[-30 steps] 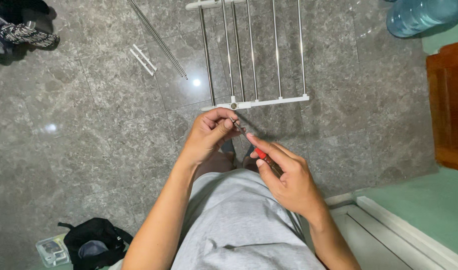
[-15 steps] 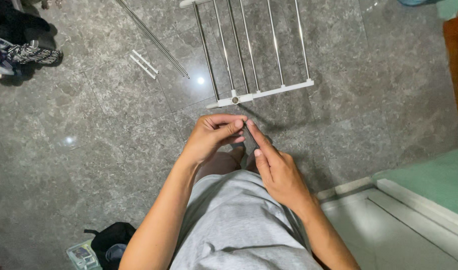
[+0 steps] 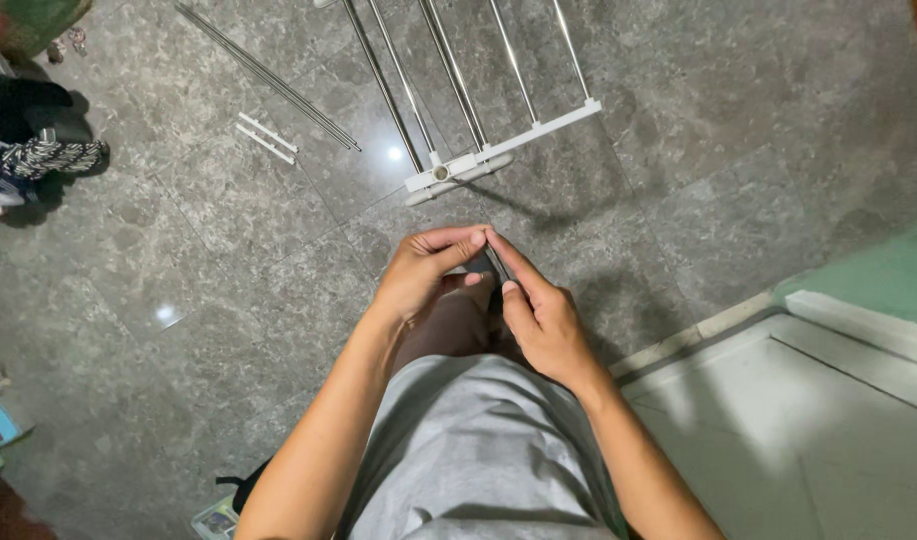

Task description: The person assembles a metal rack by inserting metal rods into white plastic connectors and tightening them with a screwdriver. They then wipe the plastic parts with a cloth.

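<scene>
The left hand point(image 3: 423, 270) and right hand point(image 3: 538, 315) meet fingertip to fingertip just below the white end bar of the drying rack point(image 3: 503, 150) lying on the floor, both pinched shut on a small dark tool point(image 3: 496, 265). A steady grip seems best here, thumbs braced close so the slim piece cannot slip. The tool looks thin, dark and narrow, mostly hidden by the fingers; its exact kind cannot be told.

Both forearms angled inward, left hand point(image 3: 425, 272) and right hand point(image 3: 538, 318) meeting at pinched fingertips, wrists bent
</scene>
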